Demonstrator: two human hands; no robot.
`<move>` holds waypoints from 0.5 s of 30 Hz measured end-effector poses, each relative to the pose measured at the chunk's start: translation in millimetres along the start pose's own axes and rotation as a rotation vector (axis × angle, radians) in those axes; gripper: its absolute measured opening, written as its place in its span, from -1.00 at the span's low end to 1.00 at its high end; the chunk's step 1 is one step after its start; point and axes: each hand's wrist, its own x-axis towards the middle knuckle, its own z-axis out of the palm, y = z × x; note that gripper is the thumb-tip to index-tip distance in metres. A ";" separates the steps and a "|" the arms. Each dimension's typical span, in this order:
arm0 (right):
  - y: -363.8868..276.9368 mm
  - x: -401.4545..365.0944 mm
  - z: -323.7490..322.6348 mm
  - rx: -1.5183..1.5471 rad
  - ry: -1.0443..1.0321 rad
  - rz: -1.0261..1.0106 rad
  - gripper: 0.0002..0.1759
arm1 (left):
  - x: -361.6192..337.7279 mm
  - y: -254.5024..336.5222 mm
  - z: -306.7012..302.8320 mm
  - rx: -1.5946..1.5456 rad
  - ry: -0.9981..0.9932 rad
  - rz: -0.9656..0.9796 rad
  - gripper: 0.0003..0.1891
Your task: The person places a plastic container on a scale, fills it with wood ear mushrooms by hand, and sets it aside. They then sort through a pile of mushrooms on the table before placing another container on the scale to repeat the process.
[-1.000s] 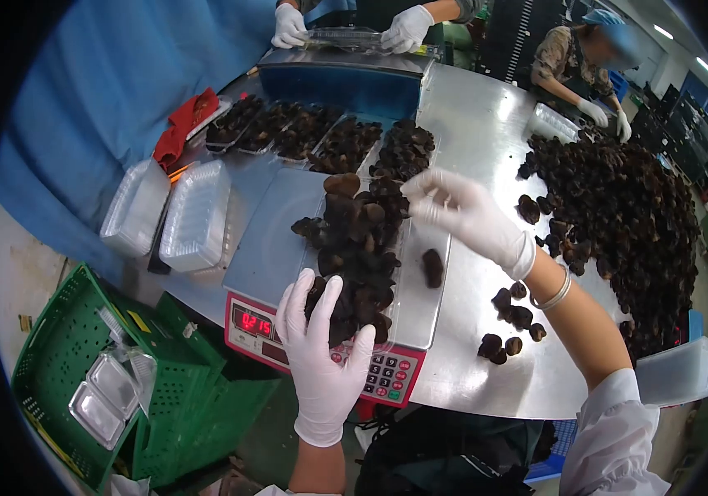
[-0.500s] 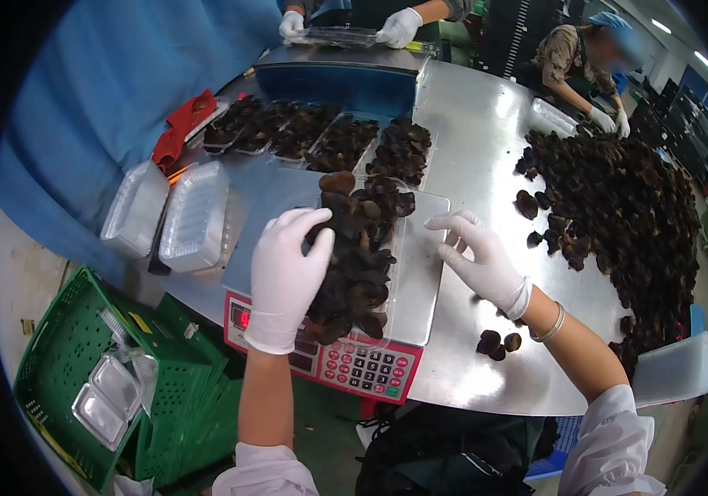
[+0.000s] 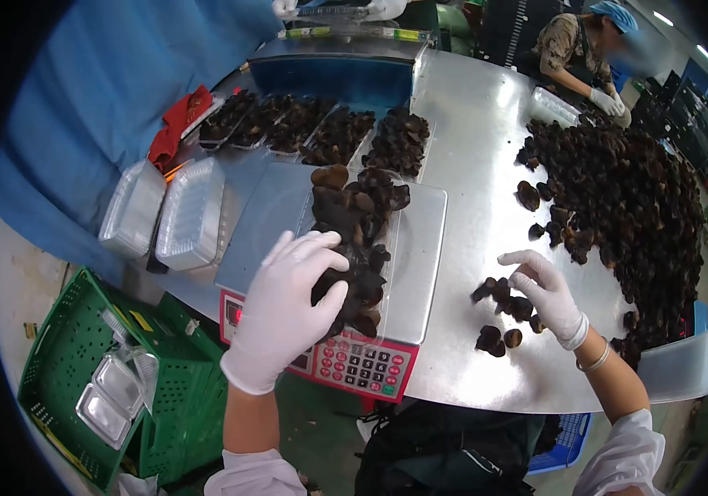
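The clear tray (image 3: 391,256) of dark wood-ear mushrooms (image 3: 352,211) sits on the platform of your digital scale (image 3: 422,244), above the red keypad panel (image 3: 362,365). Your gloved left hand (image 3: 292,302) cups the pile's left side, fingers half curled and thumb apart; whether it pinches any mushroom, you cannot tell from here. Your gloved right hand (image 3: 546,298) is over the steel table (image 3: 470,182) beside some loose mushrooms (image 3: 494,339), thumb and forefinger parted, with nothing visible between them. Beyond the scale, more mushroom portions (image 3: 399,140) stand in a row; stacked empty trays (image 3: 193,215) lie left, a large mushroom heap (image 3: 627,207) right.
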 end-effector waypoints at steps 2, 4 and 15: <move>3.9 -5.0 -0.7 -0.007 -0.011 -0.027 -0.67 | -4.8 6.3 -12.9 0.015 -0.032 -0.015 -0.71; 3.0 -9.2 -1.7 0.037 0.000 -0.030 -0.68 | -10.8 8.2 -26.2 0.035 -0.052 -0.027 -0.66; 38.8 -34.3 -19.8 0.011 0.083 -0.015 -0.70 | -80.5 -20.8 -52.1 -0.012 0.510 -0.339 -0.69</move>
